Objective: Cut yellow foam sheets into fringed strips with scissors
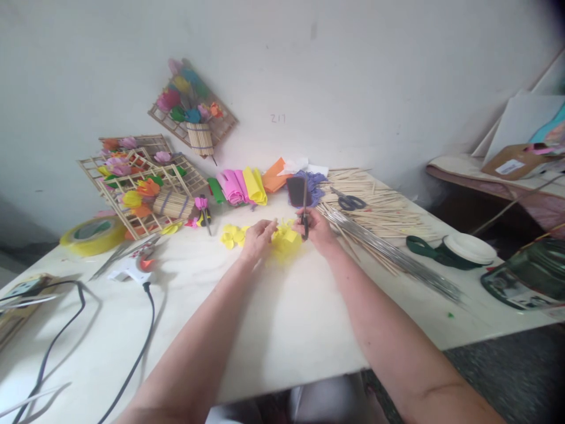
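Thin, crumpled yellow paper pieces (286,244) lie between the hands on the smooth, pale bench (282,318). The right hand (318,229) has its grip around upright scissors (305,219); whether the left hand's (259,237) grip holds paper cannot be told. A slatted stick basket (200,138) on the wall contains colourful flowers (180,94).

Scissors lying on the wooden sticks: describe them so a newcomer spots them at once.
On the white table, find the wooden sticks spread at the back right. The dark-handled scissors lie on them, right of the purple bundle; unlike the pair in the right hand, no hand holds these.
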{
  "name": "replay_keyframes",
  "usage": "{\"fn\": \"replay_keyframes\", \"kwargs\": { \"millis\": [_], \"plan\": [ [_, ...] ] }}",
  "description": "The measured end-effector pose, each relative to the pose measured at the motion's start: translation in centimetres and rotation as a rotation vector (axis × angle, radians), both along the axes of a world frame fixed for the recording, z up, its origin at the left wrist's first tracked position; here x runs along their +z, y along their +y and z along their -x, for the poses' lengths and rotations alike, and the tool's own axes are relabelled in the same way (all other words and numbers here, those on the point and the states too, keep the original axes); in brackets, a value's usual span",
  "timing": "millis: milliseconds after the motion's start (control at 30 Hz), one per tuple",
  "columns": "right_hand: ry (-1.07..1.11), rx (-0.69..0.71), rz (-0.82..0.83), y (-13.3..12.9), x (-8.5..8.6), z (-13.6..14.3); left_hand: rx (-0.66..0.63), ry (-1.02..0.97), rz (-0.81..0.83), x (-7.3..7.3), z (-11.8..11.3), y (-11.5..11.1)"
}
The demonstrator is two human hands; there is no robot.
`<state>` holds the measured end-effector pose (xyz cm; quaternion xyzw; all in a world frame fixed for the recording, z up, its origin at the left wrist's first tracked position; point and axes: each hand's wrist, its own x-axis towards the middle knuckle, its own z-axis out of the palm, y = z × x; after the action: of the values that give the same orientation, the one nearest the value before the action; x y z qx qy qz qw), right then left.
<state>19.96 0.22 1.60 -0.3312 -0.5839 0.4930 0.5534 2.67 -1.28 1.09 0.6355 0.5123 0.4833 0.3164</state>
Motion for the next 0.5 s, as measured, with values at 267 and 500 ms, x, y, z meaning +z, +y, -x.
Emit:
{"fn": "replay_keyframes", "kwargs": {
  "millis": [267, 500],
  "plan": [
    [-0.076, 0.066, -0.078, -0.25, -0.21, 0.48, -0.404, -0.398, 0.394, -0.11, 0.4, -0.12],
    [-0.051, -0.002, 0.036, 0.09, -0.49, 0.74, -0.301, -0.445, 0.369, -0.4, 0.43, 0.1]
  ]
}}
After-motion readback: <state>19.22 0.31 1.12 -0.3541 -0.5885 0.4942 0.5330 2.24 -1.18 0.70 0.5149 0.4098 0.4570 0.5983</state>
